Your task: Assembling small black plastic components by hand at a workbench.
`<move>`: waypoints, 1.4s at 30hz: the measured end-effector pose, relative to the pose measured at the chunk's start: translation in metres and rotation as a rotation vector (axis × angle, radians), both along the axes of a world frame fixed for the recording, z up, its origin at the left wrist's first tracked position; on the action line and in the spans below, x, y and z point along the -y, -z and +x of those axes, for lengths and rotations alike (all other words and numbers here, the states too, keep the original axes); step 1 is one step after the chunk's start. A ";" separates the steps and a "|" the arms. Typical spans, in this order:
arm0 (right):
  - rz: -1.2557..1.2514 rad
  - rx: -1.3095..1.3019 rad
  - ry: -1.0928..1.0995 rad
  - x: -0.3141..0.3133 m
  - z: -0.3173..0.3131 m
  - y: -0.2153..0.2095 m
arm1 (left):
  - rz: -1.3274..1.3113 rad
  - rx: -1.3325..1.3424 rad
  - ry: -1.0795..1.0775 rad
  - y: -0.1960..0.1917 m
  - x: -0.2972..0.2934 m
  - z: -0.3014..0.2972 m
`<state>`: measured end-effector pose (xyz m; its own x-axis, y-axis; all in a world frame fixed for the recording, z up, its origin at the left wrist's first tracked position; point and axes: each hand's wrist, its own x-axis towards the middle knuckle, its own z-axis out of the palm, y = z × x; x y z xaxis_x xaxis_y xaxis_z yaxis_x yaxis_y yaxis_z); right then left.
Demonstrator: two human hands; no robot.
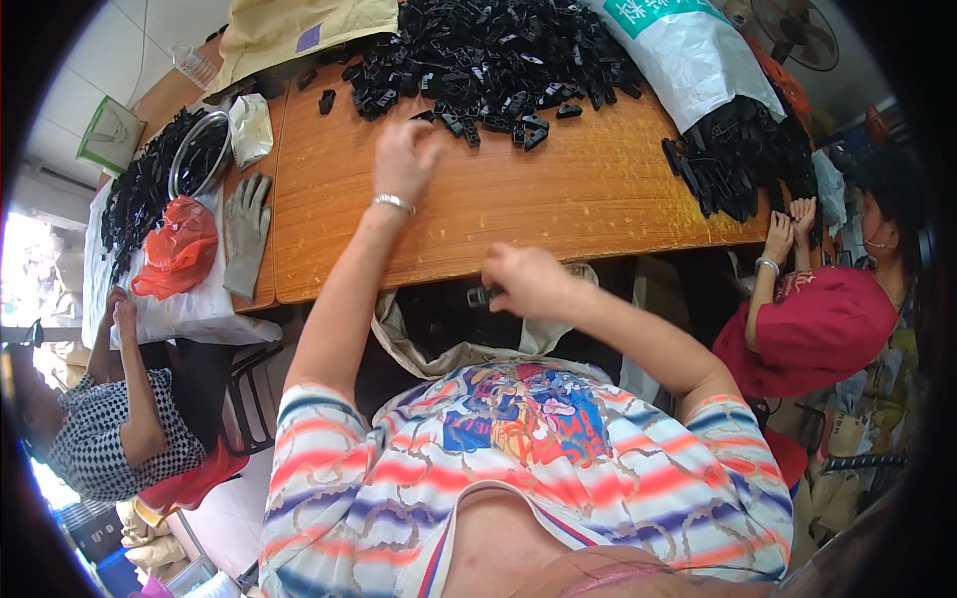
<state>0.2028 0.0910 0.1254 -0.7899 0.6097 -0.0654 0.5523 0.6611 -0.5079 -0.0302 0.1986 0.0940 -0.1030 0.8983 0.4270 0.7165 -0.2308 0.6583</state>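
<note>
A large heap of small black plastic pieces (488, 60) covers the far middle of the brown wooden table (558, 199). My left hand (407, 159), a bracelet at its wrist, reaches over the table to the heap's near edge. Motion blurs its fingers, and a black piece lies by the fingertips. Closer to me, my right hand (528, 282) is past the table's front edge with its fingers closed on a small black plastic piece (484, 296). Below it, an open cloth sack (404, 344) sits at my lap, its inside dark.
At the right, a white sack (698, 70) spills more black pieces (733, 164). A grey glove (247, 234), a red plastic bag (177, 247) and a round metal-rimmed tray (182, 164) lie at the left. Co-workers sit at the left (110, 429) and right (827, 319).
</note>
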 end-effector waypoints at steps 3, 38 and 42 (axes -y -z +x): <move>0.047 -0.042 -0.055 0.018 -0.005 0.007 | 0.082 -0.234 -0.229 0.006 -0.027 -0.014; 0.280 -0.046 0.280 -0.139 -0.024 0.004 | -0.041 -0.116 0.095 0.008 0.045 0.011; 0.317 -0.258 0.136 -0.125 -0.029 -0.003 | -0.053 -0.134 0.092 0.010 0.044 0.008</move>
<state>0.1739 0.2161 0.1286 -0.6671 0.6675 0.3309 0.5267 0.7367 -0.4241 -0.0220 0.1546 0.0842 0.0357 0.9229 0.3833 0.7761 -0.2672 0.5712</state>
